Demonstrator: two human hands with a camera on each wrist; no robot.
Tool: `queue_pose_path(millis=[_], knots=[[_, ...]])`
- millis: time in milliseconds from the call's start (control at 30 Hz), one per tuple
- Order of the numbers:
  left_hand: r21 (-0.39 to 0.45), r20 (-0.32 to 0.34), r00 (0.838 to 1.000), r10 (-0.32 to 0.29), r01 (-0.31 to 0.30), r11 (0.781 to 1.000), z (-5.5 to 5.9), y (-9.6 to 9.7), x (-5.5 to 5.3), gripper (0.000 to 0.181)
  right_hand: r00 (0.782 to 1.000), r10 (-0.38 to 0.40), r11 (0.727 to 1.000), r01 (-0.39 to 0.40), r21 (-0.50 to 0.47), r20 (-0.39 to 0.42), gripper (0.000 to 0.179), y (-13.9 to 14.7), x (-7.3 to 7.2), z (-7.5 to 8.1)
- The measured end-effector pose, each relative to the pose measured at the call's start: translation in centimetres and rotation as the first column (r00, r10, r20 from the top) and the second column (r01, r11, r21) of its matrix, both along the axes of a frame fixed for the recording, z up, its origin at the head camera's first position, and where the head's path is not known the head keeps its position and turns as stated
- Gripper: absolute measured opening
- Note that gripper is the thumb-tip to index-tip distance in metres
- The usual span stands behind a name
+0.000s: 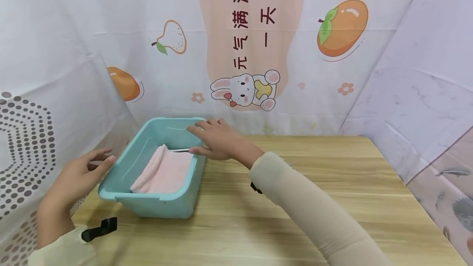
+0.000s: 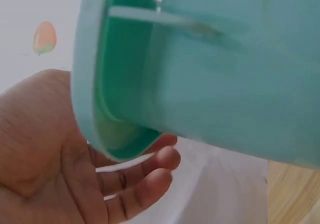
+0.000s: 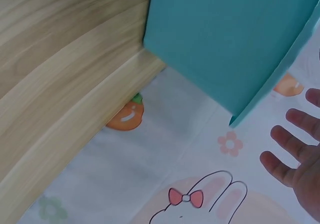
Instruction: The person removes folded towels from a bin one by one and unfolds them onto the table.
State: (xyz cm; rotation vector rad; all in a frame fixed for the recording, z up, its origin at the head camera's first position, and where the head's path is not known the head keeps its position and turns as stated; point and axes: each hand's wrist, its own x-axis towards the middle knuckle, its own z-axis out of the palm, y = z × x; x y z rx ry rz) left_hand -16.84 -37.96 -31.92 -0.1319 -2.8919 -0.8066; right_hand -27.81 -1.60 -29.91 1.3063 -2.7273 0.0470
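A light blue plastic basin [image 1: 162,206] stands on the wooden table, left of the middle. Inside it lies a folded pink cloth [image 1: 171,171], with a thin dark-and-white edge showing behind it. My left hand [image 1: 79,175] is at the basin's left side, thumb tip close to the rim and fingers loosely bent. In the left wrist view its fingers [image 2: 150,184] reach past the underside of the rim [image 2: 85,84]. My right hand [image 1: 218,138] hovers at the far right corner of the basin, fingers spread and holding nothing. The right wrist view shows those fingers [image 3: 285,139] apart beside the rim.
The wooden table [image 1: 295,204] extends to the right of the basin. A white printed curtain [image 1: 177,77] with fruit and a rabbit hangs right behind the table. Another sheet [image 1: 44,60] closes off the left side, near my left hand. Black straps [image 1: 99,229] hang at the wrists.
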Motion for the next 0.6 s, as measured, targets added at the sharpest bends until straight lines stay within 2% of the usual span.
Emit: queue_pose_path(millis=[100, 167, 267, 333, 500, 600], knots=[[0.086, 0.028, 1.000, 0.005, -0.007, 0.996, -0.4, -0.3, 0.5, 0.062, 1.000, 0.011, 1.000, -0.011, 0.020, -0.018, 0.070, -0.8, 0.2, 0.0], [0.174, 0.040, 0.999, 0.006, -0.013, 0.985, -0.9, -0.5, 0.9, 0.062, 1.000, 0.020, 0.999, -0.020, 0.032, -0.015, 0.069, -1.5, 0.4, 0.1], [0.297, 0.058, 0.998, 0.012, -0.028, 0.954, -1.6, -0.9, 1.3, 0.061, 0.999, 0.034, 0.998, -0.034, 0.043, -0.004, 0.068, -2.4, 0.8, 0.1], [0.379, 0.061, 0.998, 0.002, -0.025, 0.925, -1.9, -1.3, 1.4, 0.056, 0.999, 0.044, 0.998, -0.044, 0.049, 0.002, 0.068, -3.0, 0.9, 0.1], [0.481, 0.053, 0.998, -0.031, 0.002, 0.877, -2.0, -1.6, 1.6, 0.041, 0.998, 0.067, 0.996, -0.068, 0.055, 0.011, 0.068, -3.8, 1.0, -0.1], [0.478, 0.033, 0.999, -0.038, 0.018, 0.878, -2.0, -1.3, 1.3, 0.043, 0.998, 0.065, 0.996, -0.065, 0.060, 0.007, 0.067, -4.1, 0.8, -0.3]])
